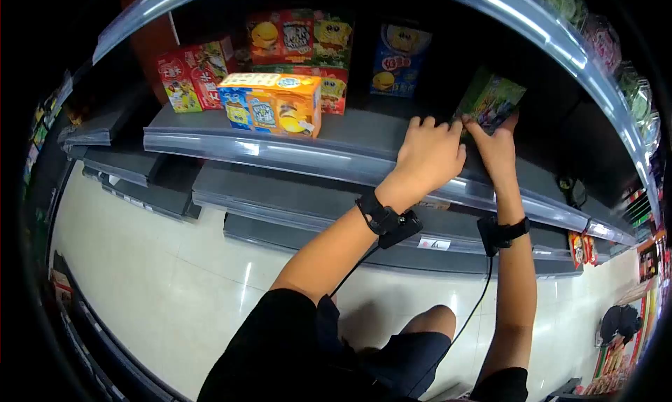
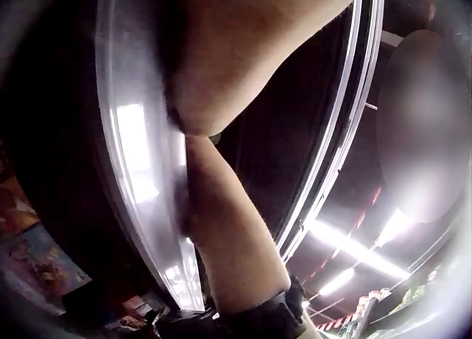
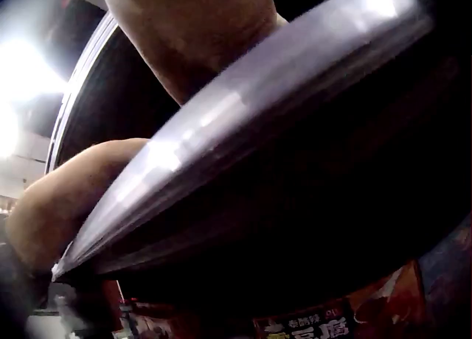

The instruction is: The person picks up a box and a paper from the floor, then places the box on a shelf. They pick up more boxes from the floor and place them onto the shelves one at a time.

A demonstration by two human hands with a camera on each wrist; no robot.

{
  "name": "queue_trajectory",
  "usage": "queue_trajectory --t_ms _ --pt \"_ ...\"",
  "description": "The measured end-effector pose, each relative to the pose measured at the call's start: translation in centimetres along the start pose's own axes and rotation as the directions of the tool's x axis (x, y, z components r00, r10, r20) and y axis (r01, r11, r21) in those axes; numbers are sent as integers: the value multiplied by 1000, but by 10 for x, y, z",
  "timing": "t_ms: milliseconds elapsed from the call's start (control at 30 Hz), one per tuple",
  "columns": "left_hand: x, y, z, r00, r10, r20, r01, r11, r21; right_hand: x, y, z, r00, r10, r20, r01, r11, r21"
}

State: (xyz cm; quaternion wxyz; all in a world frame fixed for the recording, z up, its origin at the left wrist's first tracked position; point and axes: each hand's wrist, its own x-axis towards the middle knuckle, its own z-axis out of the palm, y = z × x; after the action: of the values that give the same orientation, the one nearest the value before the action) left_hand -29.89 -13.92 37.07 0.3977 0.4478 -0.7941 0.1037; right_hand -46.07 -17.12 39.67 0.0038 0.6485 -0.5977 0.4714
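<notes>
A green printed snack package point(image 1: 492, 97) leans at an angle on the dark shelf point(image 1: 371, 125). My right hand point(image 1: 498, 153) holds its lower end, with the thumb on the near left side and the fingers on the right. My left hand point(image 1: 428, 157) rests palm down over the shelf's front edge, beside the right thumb. Its fingers reach inward, hold nothing, and end just left of the package. Behind the left hand stands an upright blue box point(image 1: 400, 59). In both wrist views the shelf's clear front strip point(image 2: 136, 147) hides the fingers.
An orange and blue box point(image 1: 269, 106) sits at the shelf's front edge on the left. Red and green boxes point(image 1: 301, 41) are stacked behind it, with a red box point(image 1: 194, 76) alongside. A shelf edge point(image 1: 560, 38) arches overhead. Lower shelves point(image 1: 280, 192) lie below.
</notes>
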Motion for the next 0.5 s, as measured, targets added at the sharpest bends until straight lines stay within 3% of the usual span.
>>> queue_trajectory --t_ms 33,133,200,267,333,400,467,500 --pt "-1 1 1 1000 2 5 -2 1000 6 1 -6 -6 995 71 67 -69 997 -30" --pt "-2 1 -3 999 25 42 -25 1000 -6 22 13 -7 1000 -10 27 15 982 -186" --pt "-3 1 -1 999 28 37 -28 1000 -2 58 74 11 973 115 200 -89 987 -135" --pt "-2 2 -2 999 17 46 -17 1000 5 68 62 7 975 -76 211 81 997 -15" --pt "-2 1 -5 997 11 75 -9 1000 -25 77 47 3 964 33 262 -9 996 -92" --pt "-2 1 -5 999 26 43 -25 1000 -18 87 43 9 954 32 299 41 971 -235" --pt "-5 1 -3 999 45 26 -45 999 3 100 40 25 934 -77 349 231 875 -425" --pt "-4 2 -2 998 53 16 -53 998 23 103 22 26 922 -43 386 218 879 -424"
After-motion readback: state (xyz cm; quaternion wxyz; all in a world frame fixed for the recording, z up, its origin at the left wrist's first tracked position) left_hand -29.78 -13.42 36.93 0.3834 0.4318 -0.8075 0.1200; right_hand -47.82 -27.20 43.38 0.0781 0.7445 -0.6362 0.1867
